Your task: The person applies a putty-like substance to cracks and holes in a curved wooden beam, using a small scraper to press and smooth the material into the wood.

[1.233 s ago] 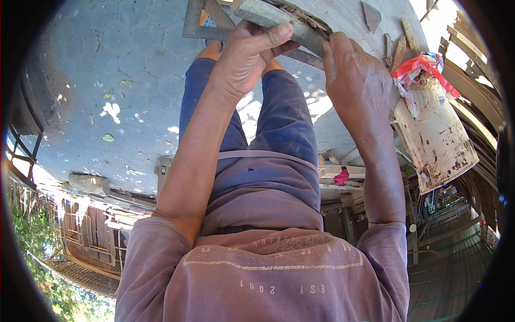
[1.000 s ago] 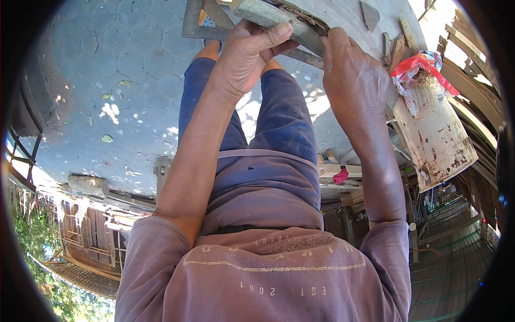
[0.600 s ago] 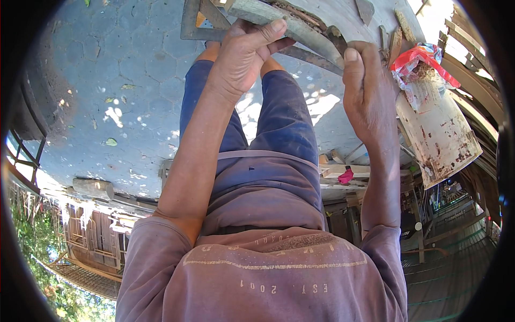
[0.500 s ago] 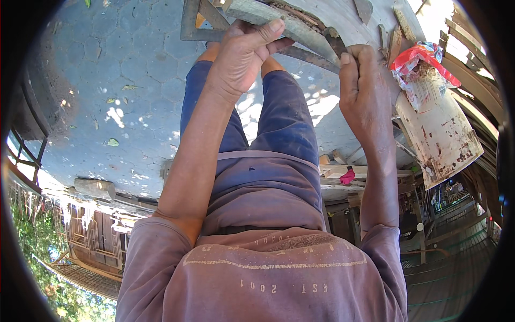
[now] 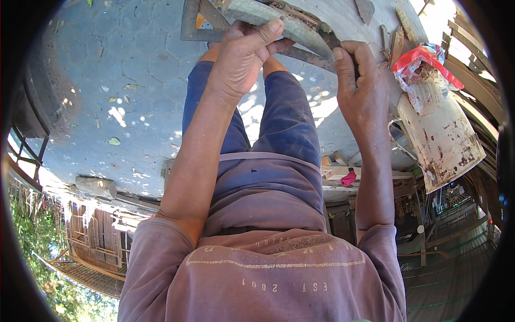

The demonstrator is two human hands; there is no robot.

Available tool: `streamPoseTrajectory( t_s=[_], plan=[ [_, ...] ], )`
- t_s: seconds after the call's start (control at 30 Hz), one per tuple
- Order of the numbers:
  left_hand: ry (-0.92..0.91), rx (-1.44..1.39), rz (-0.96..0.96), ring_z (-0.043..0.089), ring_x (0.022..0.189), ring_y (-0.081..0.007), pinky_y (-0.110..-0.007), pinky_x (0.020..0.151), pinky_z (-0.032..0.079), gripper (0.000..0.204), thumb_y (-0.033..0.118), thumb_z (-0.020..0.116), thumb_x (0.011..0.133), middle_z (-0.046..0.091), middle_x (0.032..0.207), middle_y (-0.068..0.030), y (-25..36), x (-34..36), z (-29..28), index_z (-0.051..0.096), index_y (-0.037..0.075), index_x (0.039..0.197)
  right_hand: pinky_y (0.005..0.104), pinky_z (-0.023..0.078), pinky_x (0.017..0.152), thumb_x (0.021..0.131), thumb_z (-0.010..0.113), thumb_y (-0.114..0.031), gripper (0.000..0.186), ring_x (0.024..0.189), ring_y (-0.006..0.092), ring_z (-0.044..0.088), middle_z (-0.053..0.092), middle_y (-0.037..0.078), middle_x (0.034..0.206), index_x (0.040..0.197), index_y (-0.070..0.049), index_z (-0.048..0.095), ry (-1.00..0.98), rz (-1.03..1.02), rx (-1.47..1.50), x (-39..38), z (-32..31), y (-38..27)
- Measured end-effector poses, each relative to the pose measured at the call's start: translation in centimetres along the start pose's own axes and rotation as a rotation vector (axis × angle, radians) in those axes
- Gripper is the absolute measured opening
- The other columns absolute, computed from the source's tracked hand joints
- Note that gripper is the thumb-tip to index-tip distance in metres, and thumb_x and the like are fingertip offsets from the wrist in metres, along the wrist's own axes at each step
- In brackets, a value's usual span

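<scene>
My left hand (image 5: 244, 59) is closed round a long, pale, weathered bar (image 5: 298, 29), thumb on its side and fingers beneath. The bar has a crumbly brown strip along its top. My right hand (image 5: 359, 78) is closed on a short, dark, flat piece (image 5: 330, 37), perhaps a blade, whose end meets the bar's brown strip near its right part. A dark angled frame (image 5: 190, 29) lies under the bar's left end, with a strip running on below it toward my right hand. My right fingertips are partly hidden.
A grey surface (image 5: 348, 19) bears wood scraps (image 5: 405, 24). At right stand a rusty pale container (image 5: 445, 145) topped by a red plastic bag (image 5: 416, 56), and stacked slats (image 5: 472, 53). Below are hexagonal paving (image 5: 112, 70), a log (image 5: 94, 185) and a pink cloth (image 5: 348, 178).
My right hand with the dark piece first shifted down and rightward, then slid back leftward and slightly up along the bar. My left hand keeps its grip, with the bar shifted only slightly.
</scene>
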State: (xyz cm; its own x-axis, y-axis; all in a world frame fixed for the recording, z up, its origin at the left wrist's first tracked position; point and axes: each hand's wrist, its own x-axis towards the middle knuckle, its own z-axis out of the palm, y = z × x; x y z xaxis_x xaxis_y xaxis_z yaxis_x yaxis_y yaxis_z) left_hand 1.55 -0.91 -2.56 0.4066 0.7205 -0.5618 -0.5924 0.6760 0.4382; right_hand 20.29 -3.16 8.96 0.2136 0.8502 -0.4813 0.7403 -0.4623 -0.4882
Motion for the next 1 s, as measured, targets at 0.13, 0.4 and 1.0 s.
streamPoseTrajectory(
  t_s=[0.13, 0.4, 1.0],
  plan=[
    [0.022, 0.002, -0.001, 0.061, 0.125, -0.0248, -0.052, 0.103, 0.051, 0.042, 0.018, 0.069, 0.1, 0.065, 0.131, -0.0082, 0.0, -0.1, 0.3, 0.055, 0.009, 0.139, 0.0469, 0.052, 0.068, 0.101, 0.064, -0.02, 0.016, 0.076, 0.041, 0.069, 0.069, 0.021, 0.08, 0.106, -0.005, 0.065, -0.011, -0.014, 0.027, -0.4, 1.2, -0.7],
    [-0.032, -0.004, -0.024, 0.062, 0.124, -0.0241, -0.05, 0.103, 0.052, 0.043, 0.019, 0.07, 0.099, 0.066, 0.13, -0.0079, 0.7, -0.1, 0.2, 0.056, 0.009, 0.138, 0.0447, 0.053, 0.071, 0.099, 0.062, -0.012, 0.014, 0.079, 0.0372, 0.069, 0.07, 0.017, 0.089, 0.11, -0.005, 0.068, 0.034, -0.056, 0.12, -0.8, 1.3, -0.8],
    [-0.016, -0.022, 0.003, 0.062, 0.125, -0.0266, -0.053, 0.103, 0.052, 0.045, 0.017, 0.07, 0.099, 0.065, 0.131, -0.0086, 0.3, 0.1, 0.3, 0.055, 0.008, 0.14, 0.0355, 0.05, 0.067, 0.1, 0.067, -0.012, 0.019, 0.074, 0.0219, 0.065, 0.066, 0.01, 0.088, 0.116, -0.005, 0.074, 0.159, -0.145, 0.04, -0.4, 1.0, -0.2]
  ],
)
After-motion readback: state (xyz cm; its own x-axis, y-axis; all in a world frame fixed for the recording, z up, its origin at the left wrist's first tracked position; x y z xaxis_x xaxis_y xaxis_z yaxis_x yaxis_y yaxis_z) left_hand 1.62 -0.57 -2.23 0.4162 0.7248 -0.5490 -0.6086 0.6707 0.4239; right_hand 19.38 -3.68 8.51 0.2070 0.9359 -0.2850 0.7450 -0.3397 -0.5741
